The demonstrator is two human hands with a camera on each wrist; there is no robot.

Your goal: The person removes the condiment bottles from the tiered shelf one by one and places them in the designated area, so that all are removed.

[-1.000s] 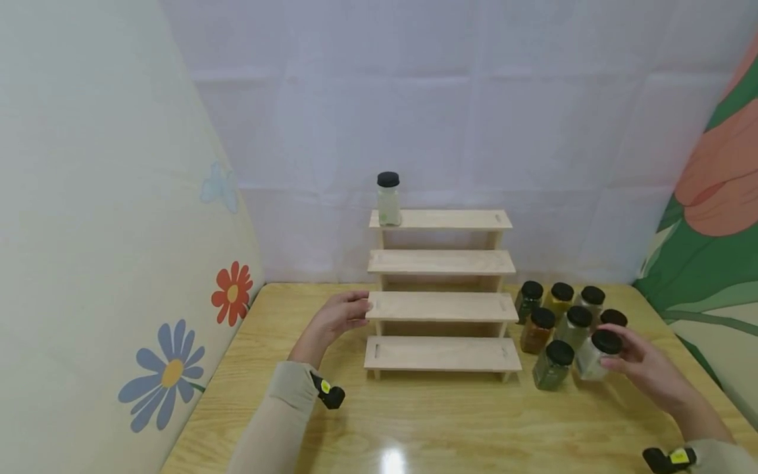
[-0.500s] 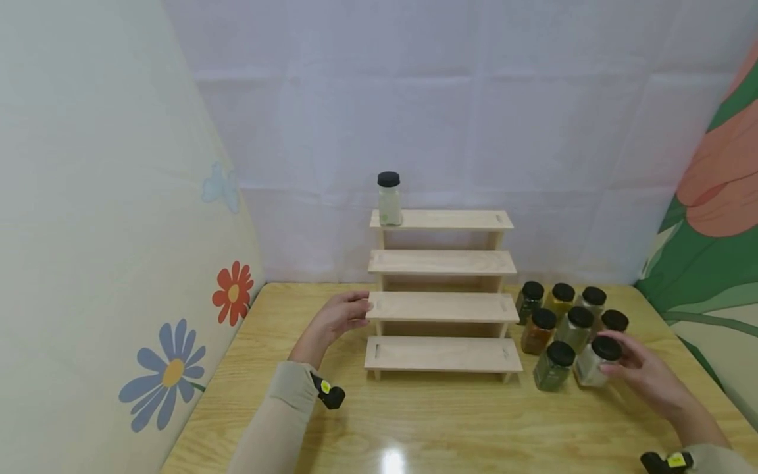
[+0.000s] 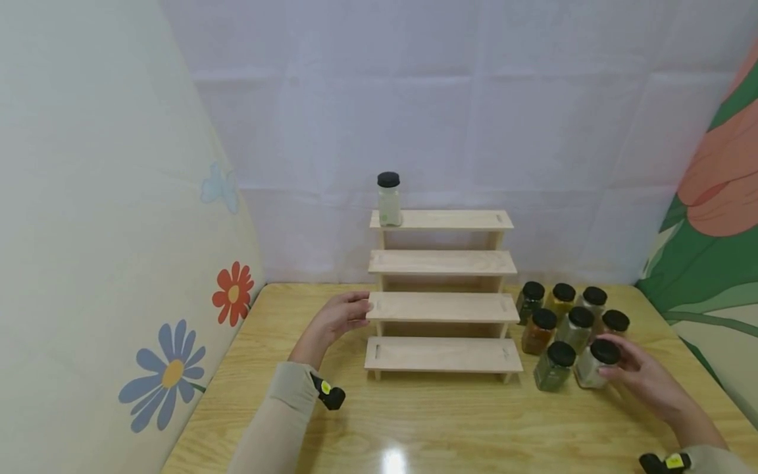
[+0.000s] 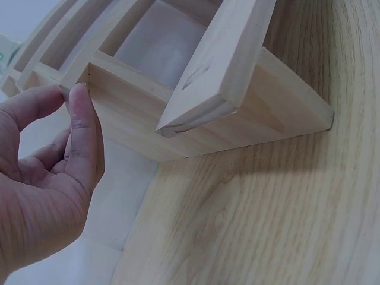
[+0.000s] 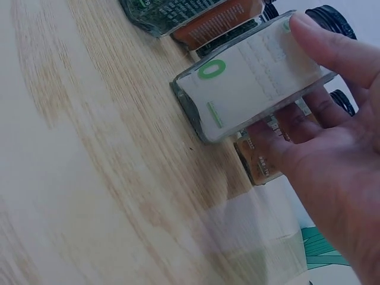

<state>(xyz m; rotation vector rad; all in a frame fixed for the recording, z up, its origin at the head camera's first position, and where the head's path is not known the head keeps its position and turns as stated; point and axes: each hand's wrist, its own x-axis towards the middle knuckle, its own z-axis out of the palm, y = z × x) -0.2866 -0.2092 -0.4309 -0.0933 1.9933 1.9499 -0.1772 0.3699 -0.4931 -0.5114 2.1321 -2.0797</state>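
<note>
A four-tier wooden display rack (image 3: 443, 307) stands on the table. My left hand (image 3: 336, 319) is at its left side; in the left wrist view, thumb and index finger (image 4: 83, 124) pinch the end of one shelf board. My right hand (image 3: 645, 378) grips a square glass spice jar (image 3: 591, 367) with white contents and a black lid. In the right wrist view this jar (image 5: 243, 77) has its thumb on the near face, with fingers behind. Whether its base touches the table is unclear. A pale jar (image 3: 389, 201) stands upright on the top shelf's left end.
Several black-lidded spice jars cluster right of the rack, among them a green one (image 3: 552, 374), an orange-red one (image 3: 537, 336) and a yellow one (image 3: 560, 304). A white cloth (image 3: 331, 131) hangs behind the wooden table (image 3: 450, 421); patterned panels flank both sides.
My right hand and the white jar have shifted slightly toward me and down, away from the dark-lidded jar behind. The left hand keeps its place on the rack.
</note>
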